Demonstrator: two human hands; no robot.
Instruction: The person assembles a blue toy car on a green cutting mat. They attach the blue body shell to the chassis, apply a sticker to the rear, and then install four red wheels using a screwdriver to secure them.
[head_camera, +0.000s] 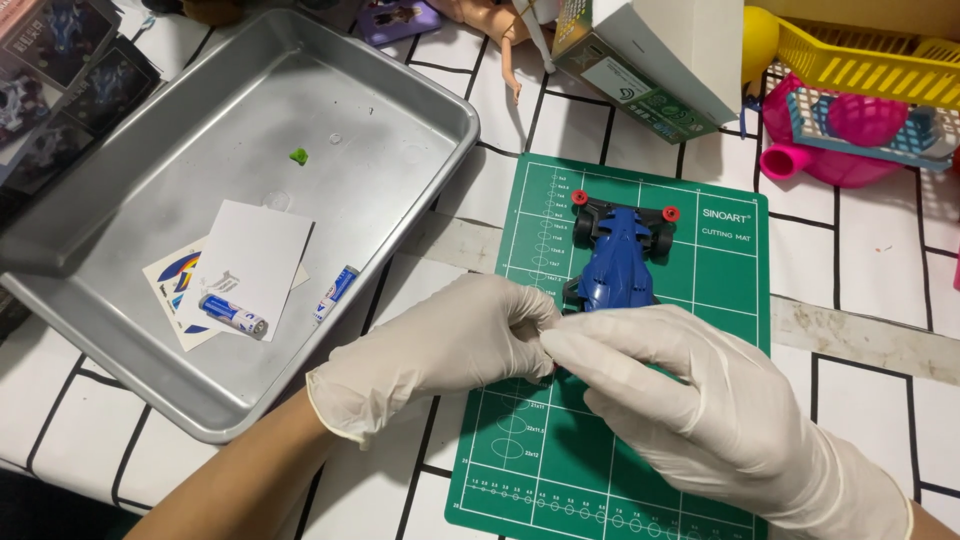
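Your left hand (455, 340) and right hand (680, 395) – gloved, fingertips pinched together at the blue toy car's (617, 262) rear, grip unclear | car on green cutting mat (720, 270) | metal tray (400, 110) crowds left – white box (660, 55) beyond | bare mat right

the left hand (455, 345) and right hand (700, 400) wear white gloves. the toy car (617, 262) is blue with black wheels and red rollers. the cutting mat (720, 290) is green with white grid lines. the tray (120, 250) is silver-grey; the tablecloth (870, 250) is white with black lines.
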